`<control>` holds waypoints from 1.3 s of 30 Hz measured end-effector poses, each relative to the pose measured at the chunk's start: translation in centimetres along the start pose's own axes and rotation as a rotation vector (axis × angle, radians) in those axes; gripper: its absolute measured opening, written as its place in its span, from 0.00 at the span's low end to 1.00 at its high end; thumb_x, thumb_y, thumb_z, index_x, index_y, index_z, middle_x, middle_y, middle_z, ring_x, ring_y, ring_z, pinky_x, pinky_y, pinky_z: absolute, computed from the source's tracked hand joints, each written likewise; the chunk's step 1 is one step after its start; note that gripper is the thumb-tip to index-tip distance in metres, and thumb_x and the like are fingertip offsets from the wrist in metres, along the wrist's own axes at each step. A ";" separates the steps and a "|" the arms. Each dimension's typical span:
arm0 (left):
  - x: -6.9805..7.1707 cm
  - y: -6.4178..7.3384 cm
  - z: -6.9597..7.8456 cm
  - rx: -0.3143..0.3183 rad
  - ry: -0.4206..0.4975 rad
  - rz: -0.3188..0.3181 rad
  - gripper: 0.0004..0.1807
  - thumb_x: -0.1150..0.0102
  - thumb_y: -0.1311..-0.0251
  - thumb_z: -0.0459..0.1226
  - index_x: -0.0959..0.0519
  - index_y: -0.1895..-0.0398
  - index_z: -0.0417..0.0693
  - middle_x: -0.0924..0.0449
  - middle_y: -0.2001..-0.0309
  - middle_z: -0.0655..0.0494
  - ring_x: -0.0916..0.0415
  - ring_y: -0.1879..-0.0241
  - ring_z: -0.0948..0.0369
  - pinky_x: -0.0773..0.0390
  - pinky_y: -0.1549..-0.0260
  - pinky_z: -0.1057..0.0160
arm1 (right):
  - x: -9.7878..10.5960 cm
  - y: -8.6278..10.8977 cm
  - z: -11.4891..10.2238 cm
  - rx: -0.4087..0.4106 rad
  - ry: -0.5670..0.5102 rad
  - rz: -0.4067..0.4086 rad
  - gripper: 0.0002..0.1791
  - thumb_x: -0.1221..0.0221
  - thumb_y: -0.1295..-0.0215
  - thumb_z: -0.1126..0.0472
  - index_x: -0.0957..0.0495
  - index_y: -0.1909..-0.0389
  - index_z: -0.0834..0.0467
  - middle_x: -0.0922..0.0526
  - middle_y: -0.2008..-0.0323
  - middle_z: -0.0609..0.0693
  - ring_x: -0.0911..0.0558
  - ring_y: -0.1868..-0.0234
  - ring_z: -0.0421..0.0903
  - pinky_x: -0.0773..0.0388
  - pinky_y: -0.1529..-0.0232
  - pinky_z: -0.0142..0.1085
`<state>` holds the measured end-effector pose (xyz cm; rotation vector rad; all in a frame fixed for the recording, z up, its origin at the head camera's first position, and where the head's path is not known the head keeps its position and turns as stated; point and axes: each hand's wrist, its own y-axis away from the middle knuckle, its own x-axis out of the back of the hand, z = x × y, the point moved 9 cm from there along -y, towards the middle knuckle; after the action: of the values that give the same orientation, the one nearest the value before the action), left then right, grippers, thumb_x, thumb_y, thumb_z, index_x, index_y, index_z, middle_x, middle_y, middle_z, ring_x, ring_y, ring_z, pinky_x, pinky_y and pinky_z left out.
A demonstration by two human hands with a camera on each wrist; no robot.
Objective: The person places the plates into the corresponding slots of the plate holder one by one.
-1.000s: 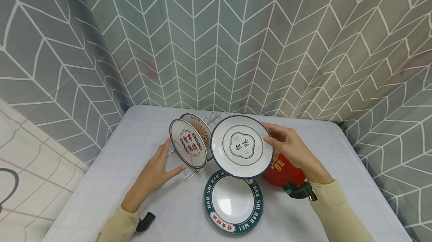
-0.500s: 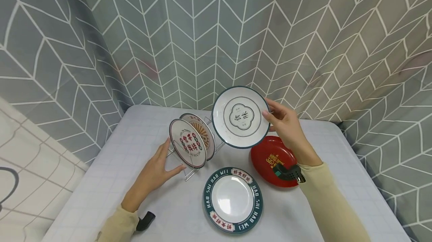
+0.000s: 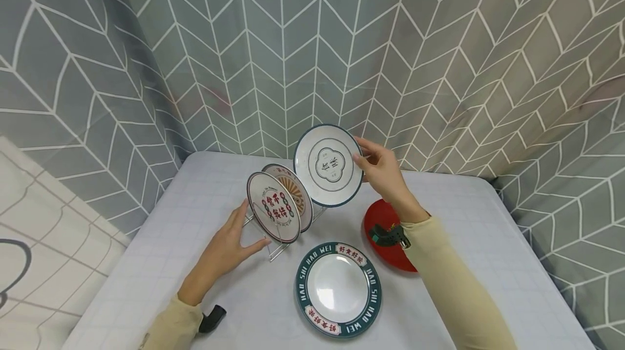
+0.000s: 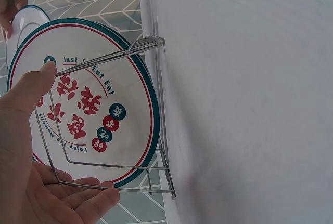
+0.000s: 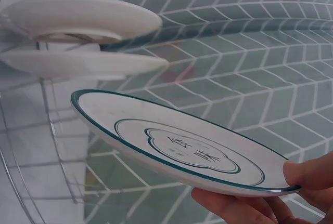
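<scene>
My right hand [image 3: 383,171] pinches the edge of a white plate [image 3: 328,164] with a dark green rim and black lettering, held tilted up off the table. That plate is at the right end of a wire plate rack [image 3: 279,252]; in the right wrist view a gap separates it from the racked plates. My left hand [image 3: 219,252] holds the rack's left end, thumb [image 4: 39,86] on one wire and fingers under another. Standing in the rack are a white plate [image 3: 273,206] with red lettering and a fan-patterned plate [image 3: 301,198] behind it.
A green-rimmed plate [image 3: 338,287] lies flat on the white table [image 3: 263,312] near the front. Right of it is a red oval plate [image 3: 378,217], partly hidden by the right forearm. A grey patterned curtain [image 3: 342,68] hangs behind the table.
My right hand has lifted the white plate up and away from above the green-rimmed plate, then left toward the rack. The left hand has stayed at the rack.
</scene>
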<state>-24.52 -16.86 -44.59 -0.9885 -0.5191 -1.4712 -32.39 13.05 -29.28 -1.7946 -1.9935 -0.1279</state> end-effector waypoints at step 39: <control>-0.1 0.0 -0.1 0.010 -0.002 -0.002 0.62 0.31 0.50 0.60 0.56 0.22 0.43 0.43 0.27 0.36 0.37 0.31 0.39 0.29 0.38 0.39 | -9.6 0.3 3.9 0.039 0.134 -0.033 0.23 0.42 0.31 0.67 0.24 0.36 0.51 0.19 0.52 0.59 0.24 0.70 0.48 0.26 0.77 0.30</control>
<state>-24.58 -16.87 -44.68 -0.9820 -0.5291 -1.4683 -32.70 5.64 -36.56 -1.6846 -1.9187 -0.2127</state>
